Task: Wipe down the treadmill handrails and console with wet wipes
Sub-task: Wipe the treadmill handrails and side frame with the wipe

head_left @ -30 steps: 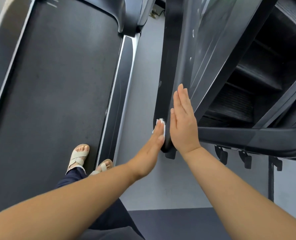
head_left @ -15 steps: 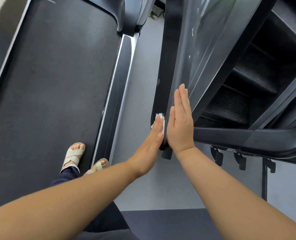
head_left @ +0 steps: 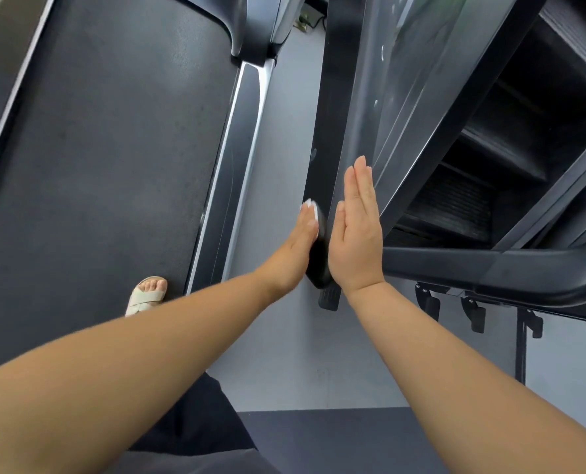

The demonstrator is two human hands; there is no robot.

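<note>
Mid-task, wiping stage. Left hand (head_left: 296,248) is flat, fingers (head_left: 307,218) straight and pressed together, pushing a bunched white wet wipe (head_left: 312,206) against the left face of a black upright (head_left: 330,114); the wipe pokes out just past the fingertips. Right hand (head_left: 356,241) lies flat on the opposite face, fingers (head_left: 361,186) straight and together, holding nothing, likely bracing. Judgement: only the low end of this upright is under the wipe. The long stretch beyond the fingertips and the handrail bar (head_left: 490,268) running off to the right of the right fingers look not yet done, though no wet streaks show either way. Console not in view, state unknown. Around: treadmill belt (head_left: 113,148) and side rail (head_left: 236,165) well left of the left fingers, sandalled foot (head_left: 147,294) on the belt below-left of them, grey floor (head_left: 284,148) between rail and upright, dark steps (head_left: 524,131) to the right, brackets (head_left: 473,316) under the bar. Nothing blocks a stroke up the upright; the bar junction by the right wrist may interrupt wiping that side.
</note>
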